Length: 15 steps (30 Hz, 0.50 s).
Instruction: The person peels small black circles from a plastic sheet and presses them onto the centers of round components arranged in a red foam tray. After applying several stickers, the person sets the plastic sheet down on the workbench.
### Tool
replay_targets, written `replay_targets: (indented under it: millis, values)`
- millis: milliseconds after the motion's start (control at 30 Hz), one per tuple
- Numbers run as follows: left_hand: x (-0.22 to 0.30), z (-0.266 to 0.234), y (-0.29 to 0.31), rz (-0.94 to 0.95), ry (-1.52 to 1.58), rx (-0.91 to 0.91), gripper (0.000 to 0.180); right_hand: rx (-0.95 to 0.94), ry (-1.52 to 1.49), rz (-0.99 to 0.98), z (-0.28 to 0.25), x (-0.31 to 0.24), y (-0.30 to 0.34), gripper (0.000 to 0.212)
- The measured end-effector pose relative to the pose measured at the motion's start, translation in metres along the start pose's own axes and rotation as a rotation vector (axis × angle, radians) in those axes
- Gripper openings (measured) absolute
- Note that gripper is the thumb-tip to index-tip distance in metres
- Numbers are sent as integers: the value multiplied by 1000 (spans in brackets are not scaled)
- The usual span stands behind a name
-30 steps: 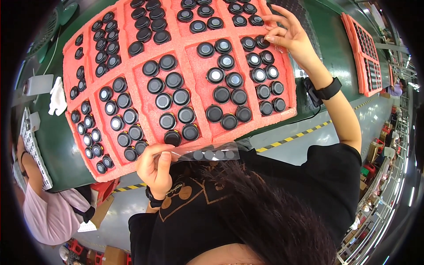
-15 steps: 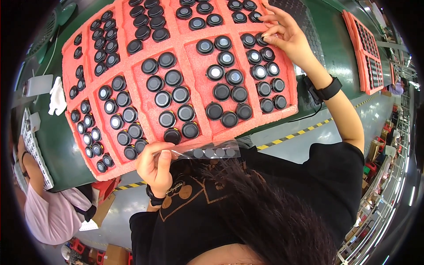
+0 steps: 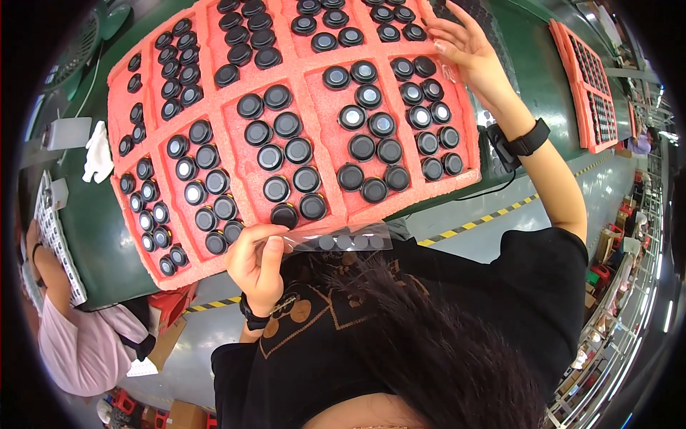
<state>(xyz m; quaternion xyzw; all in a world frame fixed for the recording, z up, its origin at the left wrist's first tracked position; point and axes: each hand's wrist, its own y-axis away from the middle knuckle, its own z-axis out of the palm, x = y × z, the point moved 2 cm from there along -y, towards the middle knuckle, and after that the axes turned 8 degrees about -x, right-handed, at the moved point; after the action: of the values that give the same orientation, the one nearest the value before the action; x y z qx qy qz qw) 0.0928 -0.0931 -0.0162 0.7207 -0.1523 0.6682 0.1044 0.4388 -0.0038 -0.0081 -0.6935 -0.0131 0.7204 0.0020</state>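
My left hand (image 3: 259,268) pinches one end of a clear plastic strip (image 3: 350,239), held level below the tray's near edge. Several round grey stickers show on the strip. Ahead lies a pink foam tray (image 3: 400,207), divided into compartments with several round black parts (image 3: 374,190). Some parts carry a pale or grey disc on top, such as one part (image 3: 352,116) in the near row; others look plain black. My right hand (image 3: 475,61) is raised over the tray's right edge, fingers apart, near a plain black part (image 3: 424,66). I make out nothing in its fingers.
The tray rests on a green table (image 3: 96,236). A black textured mat (image 3: 493,43) lies partly under its right side. A second pink tray (image 3: 584,93) stands farther right. White gloves (image 3: 98,154) lie at the left, where a person in a pink garment (image 3: 78,350) sits.
My right hand has lifted off the black part at the tray's right and its fingers have spread. The tray sits slightly farther right in the picture. My left hand still holds the strip.
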Motion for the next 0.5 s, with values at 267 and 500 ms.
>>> replay_targets:
  millis: [267,500]
  values:
    - [0,0,0,-3,-11,-3,9,-65,190,190,4,-2,-3,47]
    - [0,-2,-1,13,-30,-29,9,-182,229,175,18,0,-4,43]
